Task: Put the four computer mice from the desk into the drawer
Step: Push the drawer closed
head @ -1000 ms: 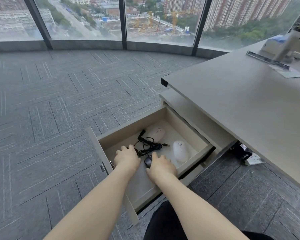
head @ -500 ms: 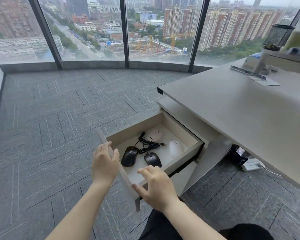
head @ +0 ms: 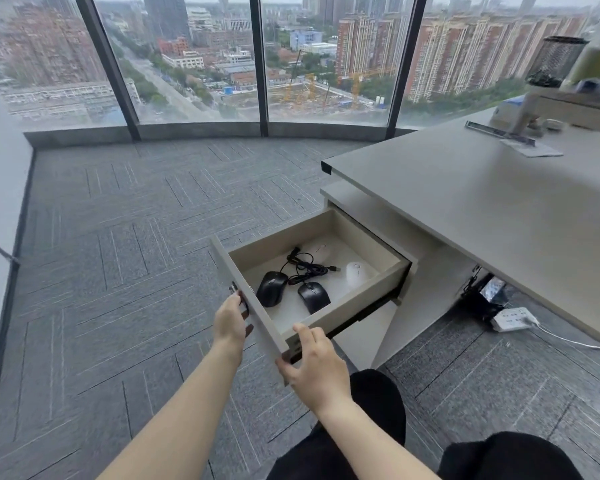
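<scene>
The beige drawer (head: 368,299) stands pulled out from under the desk (head: 482,209). Inside lie two black wired mice, one on the left (head: 271,287) and one nearer the middle (head: 314,296), with a tangled black cable (head: 307,266) behind them. A white mouse (head: 355,273) rests to the right and another white mouse (head: 321,251) lies at the back. My left hand (head: 231,322) is pressed against the outside of the drawer front panel (head: 253,306). My right hand (head: 317,365) grips the panel's near corner, thumb on top.
Grey carpet tiles cover the floor up to tall windows. Beneath the desk sit a white power strip (head: 511,318) and a dark object. On the desk's far right are a mesh pen holder (head: 556,60), a ruler-like strip and small items. My dark-clothed knees fill the bottom right.
Both hands came out of the drawer, where they rested on the black mice, and moved to its front panel. The view rose and pulled back. All mice now lie uncovered.
</scene>
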Motion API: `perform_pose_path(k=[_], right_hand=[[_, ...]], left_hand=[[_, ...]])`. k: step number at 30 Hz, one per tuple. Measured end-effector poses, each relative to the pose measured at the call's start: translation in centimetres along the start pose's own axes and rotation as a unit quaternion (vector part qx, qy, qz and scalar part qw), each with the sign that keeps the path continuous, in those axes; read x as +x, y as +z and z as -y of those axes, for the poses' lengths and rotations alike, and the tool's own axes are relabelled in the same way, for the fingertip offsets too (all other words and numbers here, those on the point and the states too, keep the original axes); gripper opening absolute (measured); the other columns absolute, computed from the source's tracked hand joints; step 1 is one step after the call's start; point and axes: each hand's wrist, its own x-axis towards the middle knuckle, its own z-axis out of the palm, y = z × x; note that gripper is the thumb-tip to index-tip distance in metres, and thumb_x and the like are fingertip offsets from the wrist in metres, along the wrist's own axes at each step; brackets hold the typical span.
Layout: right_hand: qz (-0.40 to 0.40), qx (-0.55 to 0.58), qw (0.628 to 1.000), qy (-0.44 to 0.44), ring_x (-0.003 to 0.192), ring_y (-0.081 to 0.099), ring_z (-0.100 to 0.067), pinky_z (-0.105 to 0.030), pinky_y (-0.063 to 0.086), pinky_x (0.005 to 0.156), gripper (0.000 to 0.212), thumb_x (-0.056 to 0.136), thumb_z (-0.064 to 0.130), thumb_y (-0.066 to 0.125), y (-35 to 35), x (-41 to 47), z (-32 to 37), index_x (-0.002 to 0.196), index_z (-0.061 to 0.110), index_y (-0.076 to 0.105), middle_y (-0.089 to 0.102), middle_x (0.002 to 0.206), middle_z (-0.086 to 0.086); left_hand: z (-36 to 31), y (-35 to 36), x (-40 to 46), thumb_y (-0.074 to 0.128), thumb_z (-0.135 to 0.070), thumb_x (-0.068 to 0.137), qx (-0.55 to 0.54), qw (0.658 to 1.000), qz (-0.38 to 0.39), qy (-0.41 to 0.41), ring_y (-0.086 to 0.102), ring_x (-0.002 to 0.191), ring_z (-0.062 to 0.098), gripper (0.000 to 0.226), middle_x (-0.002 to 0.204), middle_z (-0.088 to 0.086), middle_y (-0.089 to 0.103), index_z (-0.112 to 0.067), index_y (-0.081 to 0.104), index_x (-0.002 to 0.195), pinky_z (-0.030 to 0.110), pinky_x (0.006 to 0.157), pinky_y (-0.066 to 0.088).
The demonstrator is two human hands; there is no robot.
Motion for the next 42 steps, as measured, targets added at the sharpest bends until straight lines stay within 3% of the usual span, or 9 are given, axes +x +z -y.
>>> perform_pose_path(k=[4, 10, 13, 20, 23, 27, 32, 42], right_hand=[[-0.016, 0.015, 0.999, 0.026, 0.101, 0.055, -0.013, -0.030, 0.053, 0.072, 0.063, 0.088, 0.057, 0.052, -0.5, 0.3, -1.1, 0.142, 0.027, 0.034, 0.051, 0.121, 0.005], [-0.055, 0.042, 0.994, 0.085, 0.093, 0.056, -0.012, -0.029, 0.048, 0.066, 0.059, 0.085, 0.056, 0.055, -2.1, 1.7, -3.7, 0.135, 0.029, 0.040, 0.053, 0.115, 0.007], [-0.081, 0.065, 0.987, 0.121, 0.101, 0.057, -0.014, -0.033, 0.051, 0.069, 0.055, 0.085, 0.054, 0.057, -2.9, 2.6, -5.3, 0.131, 0.028, 0.042, 0.055, 0.114, 0.007], [-0.121, 0.117, 0.962, 0.214, 0.123, 0.052, -0.020, -0.035, 0.048, 0.078, 0.075, 0.087, 0.055, 0.059, -5.0, 5.1, -9.0, 0.147, 0.024, 0.028, 0.046, 0.143, -0.002], [-0.158, 0.138, 0.946, 0.246, 0.131, 0.046, -0.024, -0.040, 0.051, 0.089, 0.083, 0.084, 0.057, 0.062, -6.0, 6.3, -10.6, 0.150, 0.024, 0.023, 0.041, 0.149, -0.006], [-0.183, 0.158, 0.931, 0.272, 0.131, 0.047, -0.028, -0.040, 0.051, 0.089, 0.086, 0.086, 0.055, 0.061, -7.2, 7.8, -12.4, 0.153, 0.023, 0.017, 0.035, 0.152, -0.009], [-0.186, 0.180, 0.919, 0.296, 0.134, 0.045, -0.030, -0.041, 0.046, 0.095, 0.084, 0.090, 0.050, 0.060, -8.4, 10.4, -14.8, 0.154, 0.019, 0.016, 0.031, 0.157, -0.009], [-0.224, 0.246, 0.891, 0.308, 0.131, 0.051, -0.029, -0.037, 0.048, 0.100, 0.075, 0.092, 0.045, 0.061, -8.8, 13.1, -18.4, 0.152, 0.018, 0.025, 0.044, 0.151, -0.011]], left_hand=[[0.3, 1.7, 0.5, 0.034, -0.032, 0.095, -0.028, 0.999, 0.013, -0.014, 0.059, 0.116, 0.023, 0.042, 0.123, 0.004, 0.064, -0.021, 0.060, 0.126, 0.043, 0.091, 0.051], [0.1, 5.5, 1.3, 0.031, -0.036, 0.097, -0.049, 0.997, 0.055, -0.031, 0.055, 0.119, 0.018, 0.041, 0.126, -0.002, 0.060, -0.026, 0.055, 0.129, 0.050, 0.102, 0.046], [0.2, 7.8, 2.0, 0.031, -0.036, 0.098, -0.047, 0.996, 0.071, -0.034, 0.054, 0.120, 0.017, 0.042, 0.127, -0.003, 0.059, -0.027, 0.053, 0.132, 0.050, 0.101, 0.047], [0.2, 13.7, 3.8, 0.033, -0.036, 0.099, -0.055, 0.994, 0.084, -0.043, 0.053, 0.122, 0.020, 0.039, 0.126, -0.003, 0.058, -0.027, 0.053, 0.131, 0.048, 0.105, 0.044], [0.2, 16.7, 4.5, 0.032, -0.035, 0.100, -0.064, 0.992, 0.098, -0.053, 0.052, 0.124, 0.020, 0.042, 0.126, -0.004, 0.056, -0.025, 0.048, 0.138, 0.048, 0.105, 0.044], [-0.2, 19.6, 5.4, 0.034, -0.034, 0.100, -0.077, 0.989, 0.109, -0.068, 0.054, 0.122, 0.020, 0.042, 0.120, -0.007, 0.056, -0.024, 0.050, 0.138, 0.045, 0.101, 0.047], [0.0, 23.1, 7.1, 0.036, -0.038, 0.097, -0.093, 0.984, 0.121, -0.088, 0.057, 0.120, 0.016, 0.042, 0.131, -0.006, 0.058, -0.027, 0.054, 0.133, 0.037, 0.088, 0.048], [0.5, 27.2, 8.9, 0.036, -0.036, 0.097, -0.131, 0.972, 0.149, -0.127, 0.053, 0.125, 0.014, 0.047, 0.141, -0.006, 0.053, -0.021, 0.050, 0.138, 0.043, 0.104, 0.040]])
